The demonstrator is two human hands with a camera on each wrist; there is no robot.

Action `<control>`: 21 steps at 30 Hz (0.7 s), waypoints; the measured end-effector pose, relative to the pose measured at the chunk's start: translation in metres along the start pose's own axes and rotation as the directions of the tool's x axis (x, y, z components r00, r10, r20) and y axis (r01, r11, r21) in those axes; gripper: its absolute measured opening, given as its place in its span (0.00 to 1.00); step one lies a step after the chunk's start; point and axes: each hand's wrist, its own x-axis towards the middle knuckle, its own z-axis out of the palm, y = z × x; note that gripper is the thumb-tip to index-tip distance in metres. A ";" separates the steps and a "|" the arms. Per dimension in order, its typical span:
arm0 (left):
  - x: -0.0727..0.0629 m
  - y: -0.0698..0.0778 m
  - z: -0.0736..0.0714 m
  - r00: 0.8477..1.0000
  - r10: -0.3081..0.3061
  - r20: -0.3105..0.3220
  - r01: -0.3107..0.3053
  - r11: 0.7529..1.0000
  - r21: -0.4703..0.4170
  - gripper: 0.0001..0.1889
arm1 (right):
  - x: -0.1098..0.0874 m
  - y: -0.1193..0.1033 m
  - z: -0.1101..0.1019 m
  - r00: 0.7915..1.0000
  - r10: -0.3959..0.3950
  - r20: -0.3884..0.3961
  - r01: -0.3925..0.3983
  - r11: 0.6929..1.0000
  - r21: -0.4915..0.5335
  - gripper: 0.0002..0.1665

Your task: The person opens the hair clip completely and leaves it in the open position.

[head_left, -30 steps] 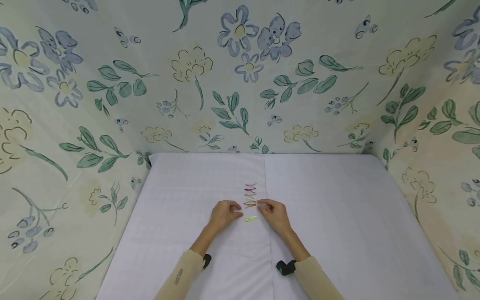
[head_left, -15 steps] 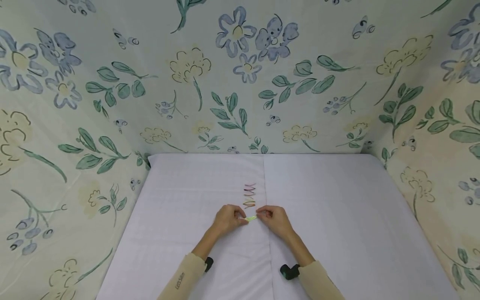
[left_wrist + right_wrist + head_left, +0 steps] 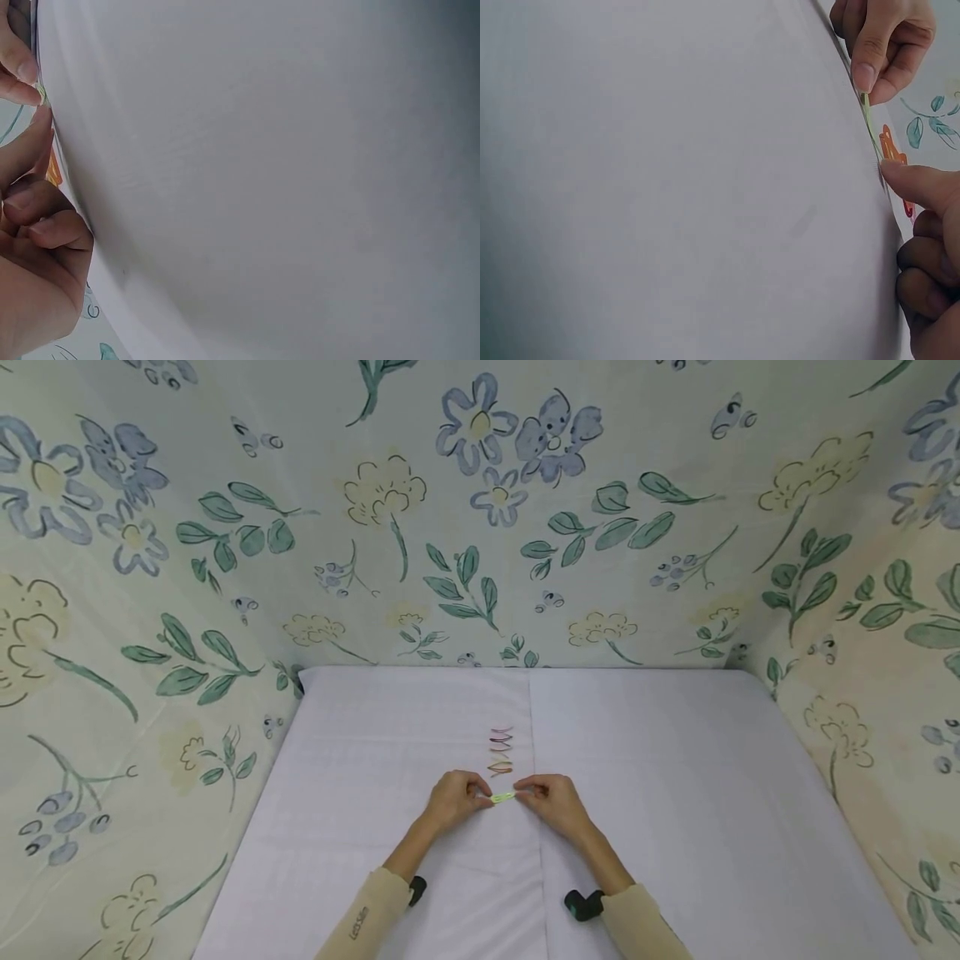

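Note:
A yellow-green snap hair clip (image 3: 503, 797) lies low over the white cloth between both hands. The left hand (image 3: 453, 799) pinches its left end between thumb and finger, as the right wrist view also shows at the clip's tip (image 3: 865, 99). At the other end, the right hand (image 3: 557, 804) holds the clip with its thumb and fingertip. Just beyond the hands, several hair clips stand in a column, orange (image 3: 500, 769) nearest and pinkish-red (image 3: 501, 740) farther off. In the right wrist view, an orange clip (image 3: 887, 141) shows behind the green one.
The white cloth-covered table (image 3: 675, 793) spreads out on both sides, with a crease running front to back near its middle. Curtains with a floral print (image 3: 465, 585) enclose its back and sides. A dark wrist camera (image 3: 583, 905) sits at the right sleeve.
Both hands have come from beside the orange clip toward the person and taken hold of the yellow-green hair clip's ends. Over the last half second they have barely moved.

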 end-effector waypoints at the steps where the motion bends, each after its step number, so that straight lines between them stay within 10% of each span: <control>1: 0.000 0.000 0.000 1.000 -0.001 0.000 0.001 1.000 -0.001 0.05 | 0.000 0.000 0.000 1.000 -0.007 0.000 0.007 1.000 -0.005 0.06; 21: 0.002 0.001 0.007 1.000 0.016 -0.013 -0.016 1.000 -0.005 0.03 | -0.002 0.003 0.006 0.999 0.029 -0.045 -0.032 0.997 -0.069 0.05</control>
